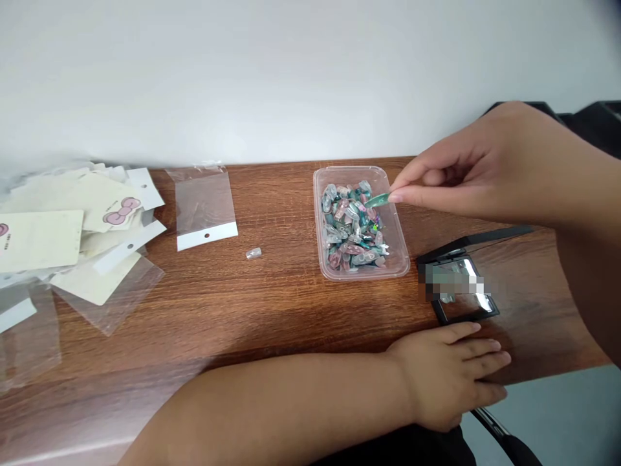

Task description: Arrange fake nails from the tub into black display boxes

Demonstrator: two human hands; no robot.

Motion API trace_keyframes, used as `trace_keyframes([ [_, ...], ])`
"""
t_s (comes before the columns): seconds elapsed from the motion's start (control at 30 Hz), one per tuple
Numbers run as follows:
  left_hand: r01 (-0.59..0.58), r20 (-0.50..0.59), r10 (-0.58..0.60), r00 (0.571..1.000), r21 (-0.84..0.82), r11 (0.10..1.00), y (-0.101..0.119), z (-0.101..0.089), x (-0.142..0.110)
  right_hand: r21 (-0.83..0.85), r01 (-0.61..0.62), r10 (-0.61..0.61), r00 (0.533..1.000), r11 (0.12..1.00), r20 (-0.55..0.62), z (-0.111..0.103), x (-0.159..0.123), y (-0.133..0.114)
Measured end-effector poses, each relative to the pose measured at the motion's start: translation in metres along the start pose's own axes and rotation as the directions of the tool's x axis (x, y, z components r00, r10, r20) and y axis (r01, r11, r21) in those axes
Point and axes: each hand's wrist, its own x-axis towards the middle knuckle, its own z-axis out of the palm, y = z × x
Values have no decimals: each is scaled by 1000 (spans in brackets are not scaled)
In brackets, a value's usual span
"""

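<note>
A clear plastic tub (363,275) holds a heap of false nails (353,223) in green, pink and clear tones, some with glitter. Over its right side my right hand (466,168) pinches one green false nail (377,200) between thumb and fingertips. My left hand (441,375) lies palm down near the front edge of the table, fingers stretched out and holding nothing. Just beyond those fingers sits an open black case (468,317) with a shiny inside, partly pixelated. A single pale false nail (253,253) rests on the wood left of the tub.
Cream cards (43,243) with pink bows lie piled with clear bags at the left. One clear bag with a white header (206,200) lies flat near the wall (272,77). The brown wooden table (281,310) runs along that wall. Black objects (596,129) stand behind my right arm.
</note>
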Motion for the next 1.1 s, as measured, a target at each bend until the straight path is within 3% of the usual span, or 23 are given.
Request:
trace_keyframes([
  [0.2, 4, -15, -4, 1000, -19, 1000, 1, 6, 2, -53, 60, -59, 998, 997, 15, 3, -6, -9],
  [0.37, 1, 1, -1, 1000, -15, 1000, -1, -1, 0, -185, 34, -1, 985, 982, 173, 13, 11, 0],
  [0.57, -1, -1, 1, 1000, -14, 1000, -2, -6, -1, -316, 18, 109, 919, 948, 380, 27, 32, 5],
  [0.7, -5, 13, 5, 1000, -17, 1000, -2, -2, 2, -404, 64, 104, 919, 912, 380, 35, 37, -1],
  [0.83, 4, -9, -5, 1000, -17, 1000, -1, 0, 2, -374, 116, 43, 919, 920, 391, 35, 38, -6],
  [1.1, -3, -19, 2, 1000, -32, 999, -2, 1, 1, -287, 40, 93, 897, 957, 433, 26, 26, -8],
])
